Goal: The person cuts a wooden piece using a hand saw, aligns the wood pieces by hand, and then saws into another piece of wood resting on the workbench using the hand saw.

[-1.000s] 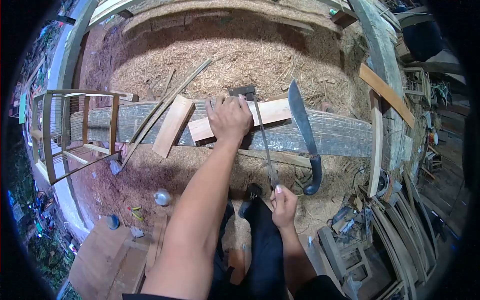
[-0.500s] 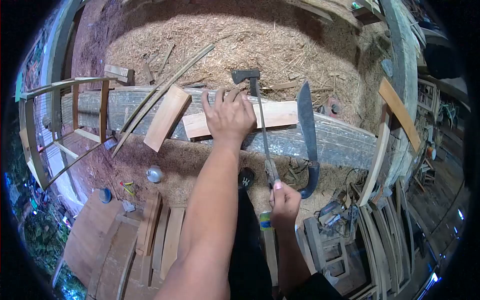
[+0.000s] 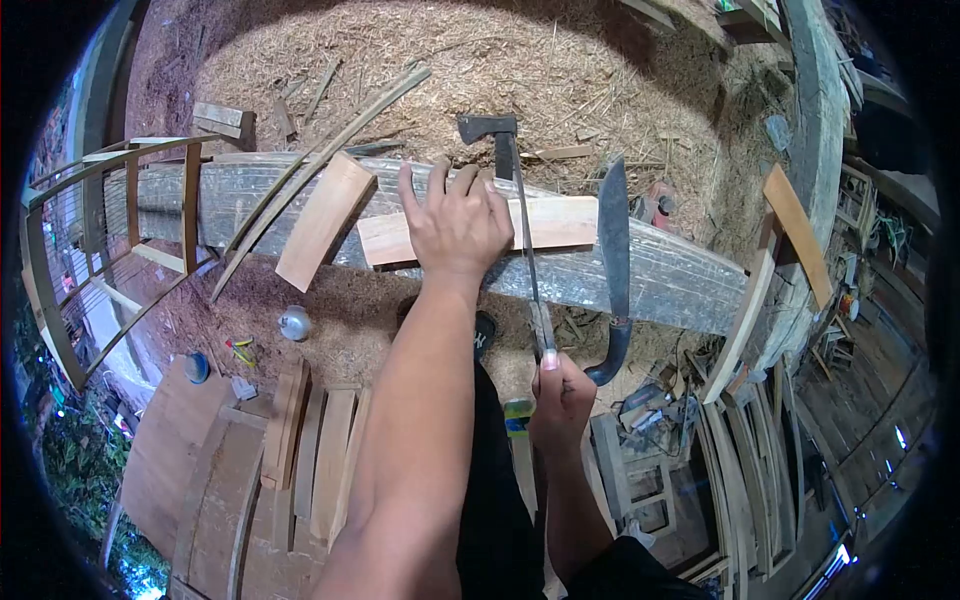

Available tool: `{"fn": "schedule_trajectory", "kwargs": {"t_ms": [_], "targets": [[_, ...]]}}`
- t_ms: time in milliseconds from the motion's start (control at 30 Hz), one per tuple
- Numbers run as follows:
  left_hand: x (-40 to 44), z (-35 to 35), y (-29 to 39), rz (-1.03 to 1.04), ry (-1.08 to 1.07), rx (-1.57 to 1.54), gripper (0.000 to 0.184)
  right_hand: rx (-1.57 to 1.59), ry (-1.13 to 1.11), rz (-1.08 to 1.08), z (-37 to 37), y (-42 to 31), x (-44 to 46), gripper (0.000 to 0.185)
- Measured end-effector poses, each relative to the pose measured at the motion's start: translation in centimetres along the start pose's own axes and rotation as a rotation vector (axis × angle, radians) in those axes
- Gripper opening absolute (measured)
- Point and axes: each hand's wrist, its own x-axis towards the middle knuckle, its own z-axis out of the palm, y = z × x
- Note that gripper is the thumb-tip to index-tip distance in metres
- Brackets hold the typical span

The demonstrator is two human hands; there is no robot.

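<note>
Presently, left hand [image 3: 460,230]: spread and palm down, pressing on the pale board, with no grip that I can see around its edges
Right hand [image 3: 562,410]: closed round the near end of the thin blade [image 3: 527,235], thumb uppermost
Thin blade: seen edge-on, type not confirmed from my distance; it crosses the pale board just beside the left hand
Pale board [image 3: 565,222]: lying lengthwise on the weathered tabletop [image 3: 680,285], between the short plank and the machete
Short plank [image 3: 325,222]: slanted, apart from the pale board
Machete [image 3: 615,250]: by the pale board's right end, handle out past the tabletop's near edge
Hatchet [image 3: 485,127]: head beyond the far edge
Finger hazard: I judge the clearance poor; a skipping blade could catch the left hand
Board hazard: held by downward pressure alone, it could pivot or slide under a sideways push
Machete hazard: a knock from the right arm on that overhanging handle could swing or drop it
</note>
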Motion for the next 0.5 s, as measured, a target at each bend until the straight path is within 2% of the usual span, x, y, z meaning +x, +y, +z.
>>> {"fn": "schedule_trajectory", "kwargs": {"t_ms": [167, 300, 433, 500], "targets": [[0.0, -0.1, -0.1, 0.017, 0.013, 0.020, 0.033, 0.207, -0.107, 0.049, -1.0, 3.3, 0.9, 0.042], [0.3, -0.2, 0.1, 0.018, -0.018, 0.041, 0.033, -0.023, -0.085, 0.017, -0.9, 2.9, 1.7, 0.043], [0.2, -0.5, 0.2, 0.042, -0.075, 0.108, 0.034, -0.017, -0.047, 0.058, -0.5, 3.0, 1.0, 0.043], [0.3, -0.2, 0.0, 0.050, -0.071, 0.128, 0.034, 0.163, -0.034, 0.119, 0.0, 4.2, 0.6, 0.043]]}}
